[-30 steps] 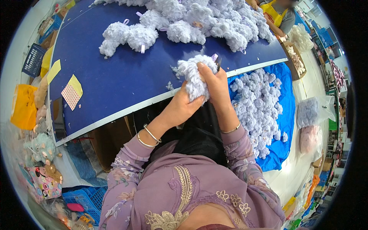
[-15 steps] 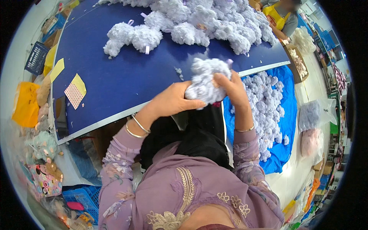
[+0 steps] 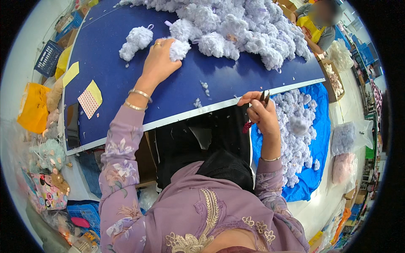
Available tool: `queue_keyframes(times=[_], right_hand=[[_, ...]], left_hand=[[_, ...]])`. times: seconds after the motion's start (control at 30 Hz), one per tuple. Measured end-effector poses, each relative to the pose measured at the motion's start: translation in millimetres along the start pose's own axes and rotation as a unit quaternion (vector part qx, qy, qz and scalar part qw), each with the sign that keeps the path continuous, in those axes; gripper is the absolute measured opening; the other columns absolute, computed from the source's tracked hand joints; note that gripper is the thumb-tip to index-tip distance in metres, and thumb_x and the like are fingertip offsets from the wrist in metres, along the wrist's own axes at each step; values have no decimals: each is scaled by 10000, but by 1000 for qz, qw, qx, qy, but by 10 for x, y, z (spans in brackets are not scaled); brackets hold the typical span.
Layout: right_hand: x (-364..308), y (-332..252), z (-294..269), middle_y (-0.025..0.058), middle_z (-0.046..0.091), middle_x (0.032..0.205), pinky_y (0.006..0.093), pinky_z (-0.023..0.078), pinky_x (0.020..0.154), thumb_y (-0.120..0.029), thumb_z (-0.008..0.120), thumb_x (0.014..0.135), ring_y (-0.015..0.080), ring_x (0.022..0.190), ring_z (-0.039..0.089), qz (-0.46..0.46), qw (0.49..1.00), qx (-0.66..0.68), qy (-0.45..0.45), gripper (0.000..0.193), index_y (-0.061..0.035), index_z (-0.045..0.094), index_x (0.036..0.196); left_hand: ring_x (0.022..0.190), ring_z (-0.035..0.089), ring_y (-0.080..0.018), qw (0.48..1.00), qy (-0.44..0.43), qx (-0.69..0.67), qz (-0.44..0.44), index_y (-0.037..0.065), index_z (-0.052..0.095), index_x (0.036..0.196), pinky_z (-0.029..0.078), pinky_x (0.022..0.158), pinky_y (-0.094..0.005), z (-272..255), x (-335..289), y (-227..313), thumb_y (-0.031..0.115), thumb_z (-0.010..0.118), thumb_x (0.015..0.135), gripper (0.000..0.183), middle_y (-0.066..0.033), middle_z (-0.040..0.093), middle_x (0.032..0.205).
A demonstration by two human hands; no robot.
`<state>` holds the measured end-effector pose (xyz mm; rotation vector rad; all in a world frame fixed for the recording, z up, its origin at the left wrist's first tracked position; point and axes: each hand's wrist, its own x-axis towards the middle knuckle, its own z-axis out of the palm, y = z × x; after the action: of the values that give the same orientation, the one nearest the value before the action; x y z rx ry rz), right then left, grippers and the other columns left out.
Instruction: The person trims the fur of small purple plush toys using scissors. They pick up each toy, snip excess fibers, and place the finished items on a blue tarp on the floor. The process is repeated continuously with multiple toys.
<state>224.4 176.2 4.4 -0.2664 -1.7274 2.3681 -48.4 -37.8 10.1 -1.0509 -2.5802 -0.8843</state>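
Observation:
My left hand (image 3: 162,62) reaches out over the blue table, its fingers curled round a pale lilac fluffy plush piece (image 3: 179,49). Just left of it lies another plush piece (image 3: 137,41) with a ribbon loop. Near the table's front edge, my right hand (image 3: 262,113) is closed on what look like small scissors (image 3: 265,98); dark tips stick up above the fingers and something red hangs below. A blurred plush piece (image 3: 299,125) shows over the heap of fluffy pieces (image 3: 291,158) to the right of that hand.
A large pile of lilac plush pieces (image 3: 236,31) covers the table's far side. Fluff scraps (image 3: 197,103) and a sticker sheet (image 3: 90,100) lie on the tabletop. A blue sheet (image 3: 317,147) holds the heap at right. Another person (image 3: 316,27) sits at the far right.
The plush piece both hands held is out of them; a blurred one now shows over the right-hand heap. My left hand moved forward onto another piece. The tool in my right hand became visible.

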Motion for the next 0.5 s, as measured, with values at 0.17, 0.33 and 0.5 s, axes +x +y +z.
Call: queue_keyframes(times=[0.17,0.33,0.5], right_hand=[[122,-8,139,48,655,881,182,226,410,-213,557,954,-1,472,322,37,997,-65,26,226,-8,598,1039],[259,-60,562,-7,595,815,179,263,449,-240,547,955,0,516,351,17,998,-48,21,307,5,555,1139],[322,-53,768,-45,532,736,189,348,479,-225,631,919,18,577,458,-59,982,-170,59,331,20,561,1131]], left_hand=[[733,651,-179,801,-54,-577,-149,-14,524,1143,527,558,-286,-336,-415,184,181,619,807,400,-113,635,965],[596,587,-75,698,-115,-686,-172,-1,521,1155,424,410,-195,-302,-750,564,276,560,893,383,-47,628,844],[750,620,-98,652,-109,-728,-182,-3,522,1163,503,577,-221,-39,-792,715,258,525,949,337,-67,626,981]])
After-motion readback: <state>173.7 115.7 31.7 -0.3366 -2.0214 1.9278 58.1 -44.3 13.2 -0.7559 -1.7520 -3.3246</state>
